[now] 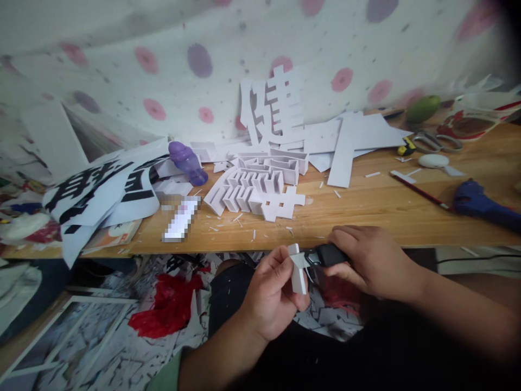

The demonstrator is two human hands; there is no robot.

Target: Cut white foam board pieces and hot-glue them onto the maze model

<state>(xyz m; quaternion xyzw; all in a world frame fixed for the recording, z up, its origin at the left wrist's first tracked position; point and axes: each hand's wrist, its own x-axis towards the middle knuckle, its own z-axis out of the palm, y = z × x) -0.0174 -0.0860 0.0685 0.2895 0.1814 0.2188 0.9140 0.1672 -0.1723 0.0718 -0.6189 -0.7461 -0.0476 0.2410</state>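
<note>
In front of my lap, just off the table's near edge, my left hand (274, 293) pinches a small white foam board strip (299, 279). My right hand (364, 260) is wrapped round the black handle of a utility knife (328, 255). The knife's blade lies against the upper part of the strip, and a thin sliver curls away beside it. Past my hands, on the table, stands a white three-dimensional cut-out character (260, 184) with raised walls. A flat white cut-out character (272, 106) leans upright against the curtain behind it.
The wooden table (366, 212) carries white offcuts (342, 152), scissors (437, 142), a blue glue gun (484, 206), a pencil (419, 190) and a green mango (423, 108). Leftward are a purple bottle (188, 163) and printed sheets (109, 184). A red plastic bag (166, 307) lies below among scraps.
</note>
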